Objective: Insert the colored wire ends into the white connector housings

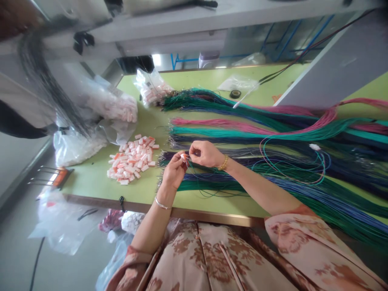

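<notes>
Near the table's front edge, my left hand (175,171) pinches a small white and orange connector (183,156) between thumb and fingertips. Thin wires trail from the connector down toward the right. My right hand (206,154) is just right of it, fingers curled and pinched together close to the connector; what they grip is too small to make out. A pile of white and orange connectors (131,159) lies left of my hands. Under and beyond my hands stretch bundles of green wires (206,185), teal wires (218,132) and pink wires (215,123).
Plastic bags of connectors (118,107) stand at the back left, with dark wires hanging above. An orange piece with metal prongs (60,178) sits at the left corner. Black tape (235,94) lies at the back. A grey panel (333,60) slants at the right; a shelf spans above.
</notes>
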{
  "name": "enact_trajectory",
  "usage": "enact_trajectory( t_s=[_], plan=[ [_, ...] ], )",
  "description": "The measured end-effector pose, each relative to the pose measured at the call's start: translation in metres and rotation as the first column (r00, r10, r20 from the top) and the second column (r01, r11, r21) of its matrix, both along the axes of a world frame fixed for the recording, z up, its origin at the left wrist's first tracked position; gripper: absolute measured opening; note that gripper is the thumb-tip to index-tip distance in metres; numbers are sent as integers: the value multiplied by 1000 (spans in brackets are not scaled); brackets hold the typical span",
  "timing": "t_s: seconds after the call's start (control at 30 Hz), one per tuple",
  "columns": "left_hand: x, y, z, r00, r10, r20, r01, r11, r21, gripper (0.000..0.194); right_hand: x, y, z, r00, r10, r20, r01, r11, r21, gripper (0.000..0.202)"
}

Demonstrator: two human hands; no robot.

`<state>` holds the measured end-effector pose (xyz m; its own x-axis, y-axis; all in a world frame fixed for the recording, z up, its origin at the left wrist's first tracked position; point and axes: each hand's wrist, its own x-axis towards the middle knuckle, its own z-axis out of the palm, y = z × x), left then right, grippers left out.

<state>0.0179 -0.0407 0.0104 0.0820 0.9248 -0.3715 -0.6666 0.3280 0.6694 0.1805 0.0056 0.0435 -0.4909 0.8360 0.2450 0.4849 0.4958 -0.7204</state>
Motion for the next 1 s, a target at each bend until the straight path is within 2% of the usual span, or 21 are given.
enact_trajectory(
  t_s=[0.43, 0.6, 0.77, 0.87, 1.0],
  plan=[
    [-1, 1, -6, 1000, -20, -10, 20, 1000, 7, 27, 1, -2, -3, 989, -1, 148, -17, 993, 118, 7],
    [0, 1, -6, 999, -15, -48, 16, 1000, 23, 27, -1, -4, -4, 964, -32, 263, -29, 974, 223, 10],
    [-1, 1, -7, 997, -2, -74, 4, 1000, 27, 28, -2, -4, -8, 929, -42, 368, -97, 931, 352, 16],
    [-1, 1, -7, 997, -1, -73, 2, 1000, 13, 29, -1, -3, -13, 925, -34, 379, -131, 907, 401, 20],
    [2, 0, -7, 996, 13, -93, -13, 1000, 5, 28, -1, -3, -21, 941, -9, 339, -137, 904, 406, 21]
  ],
)
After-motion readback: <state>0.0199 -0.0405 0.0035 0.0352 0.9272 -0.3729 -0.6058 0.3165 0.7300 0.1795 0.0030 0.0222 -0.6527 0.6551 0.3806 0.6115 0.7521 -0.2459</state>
